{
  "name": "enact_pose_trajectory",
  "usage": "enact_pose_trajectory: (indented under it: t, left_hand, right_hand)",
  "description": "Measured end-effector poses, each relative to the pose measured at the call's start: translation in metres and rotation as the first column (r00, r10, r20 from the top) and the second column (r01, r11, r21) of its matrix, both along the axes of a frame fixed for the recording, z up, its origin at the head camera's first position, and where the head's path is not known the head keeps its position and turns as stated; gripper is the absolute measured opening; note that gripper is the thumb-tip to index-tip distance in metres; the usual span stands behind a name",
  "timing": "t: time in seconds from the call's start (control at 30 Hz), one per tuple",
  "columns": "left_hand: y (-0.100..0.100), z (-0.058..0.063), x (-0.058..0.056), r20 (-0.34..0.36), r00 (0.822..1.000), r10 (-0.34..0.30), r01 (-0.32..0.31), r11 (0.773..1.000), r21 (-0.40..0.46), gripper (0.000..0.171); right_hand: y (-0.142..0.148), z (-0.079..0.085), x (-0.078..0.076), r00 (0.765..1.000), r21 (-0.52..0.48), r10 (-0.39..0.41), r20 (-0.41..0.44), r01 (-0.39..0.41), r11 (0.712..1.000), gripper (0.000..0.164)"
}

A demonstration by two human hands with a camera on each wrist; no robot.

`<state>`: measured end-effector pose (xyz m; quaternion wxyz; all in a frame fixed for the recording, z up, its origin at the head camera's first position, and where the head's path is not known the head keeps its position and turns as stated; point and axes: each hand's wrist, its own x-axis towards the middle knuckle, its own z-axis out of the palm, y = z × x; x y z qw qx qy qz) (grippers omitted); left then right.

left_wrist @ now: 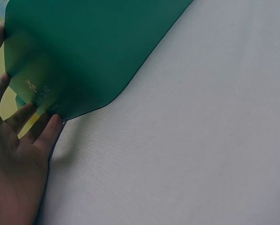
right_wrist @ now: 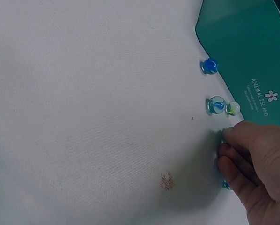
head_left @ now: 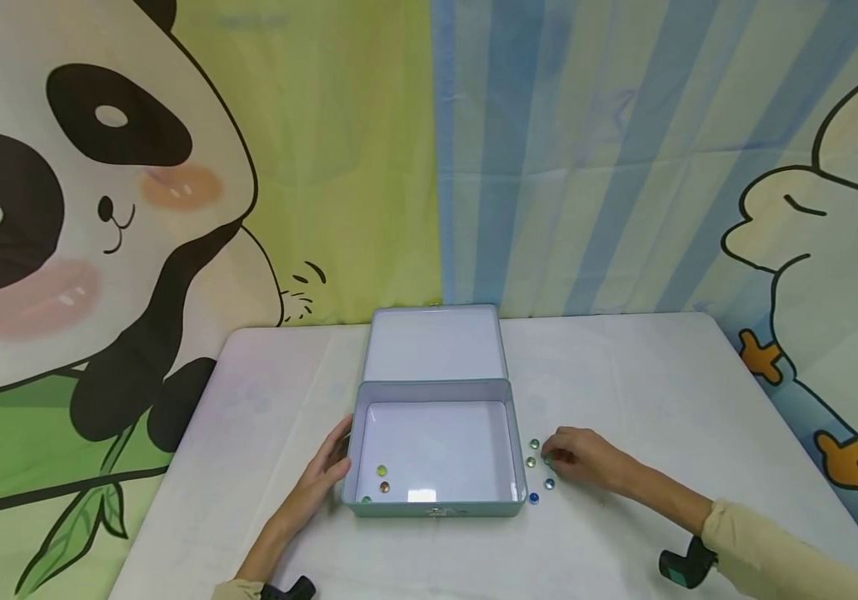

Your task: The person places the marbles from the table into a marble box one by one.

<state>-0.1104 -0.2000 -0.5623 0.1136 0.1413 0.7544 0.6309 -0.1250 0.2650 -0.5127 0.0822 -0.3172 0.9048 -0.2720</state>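
A green metal box (head_left: 436, 509) stands on the table with its hinged lid (head_left: 432, 343) tipped back. In it lie a yellow-green marble (head_left: 381, 471), an amber marble (head_left: 385, 487) and a green marble (head_left: 366, 500) near the front left. My left hand (left_wrist: 20, 154) rests spread fingertips against the box's left side. To the right of the box, my right hand (head_left: 586, 458) pinches a greenish marble (head_left: 546, 459) at the tabletop, mostly hidden by thumb and fingers. Beside that hand lie a blue marble (right_wrist: 209, 66), a clear marble with blue swirls (right_wrist: 217, 104) and a yellow-and-white marble (right_wrist: 232, 108).
Another green marble (head_left: 535, 444) sits beyond the right fingertips, close to the box wall. White cloth covers the table (head_left: 624, 375). Behind it hang a yellow-green curtain with a panda (head_left: 137, 167) and a blue striped curtain (head_left: 586, 167).
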Motion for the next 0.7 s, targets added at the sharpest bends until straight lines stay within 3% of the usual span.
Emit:
enact_pose_trajectory:
  t: [0.43,0.7]
  left_hand:
    - [0.0008,0.0017,-0.0012,-0.008,1.0,0.008,-0.008,1.0,-0.005,0.061]
    - [0.0011,0.0016,-0.0009,-0.004,1.0,0.009,-0.009,1.0,-0.012,0.061]
  right_hand:
    - [-0.0015,-0.0017,0.0025,0.999,0.02,-0.026,-0.04,0.027,0.999,0.018]
    - [-0.0017,0.0069,0.004,0.999,0.005,-0.049,0.002,0.049,0.999,0.018]
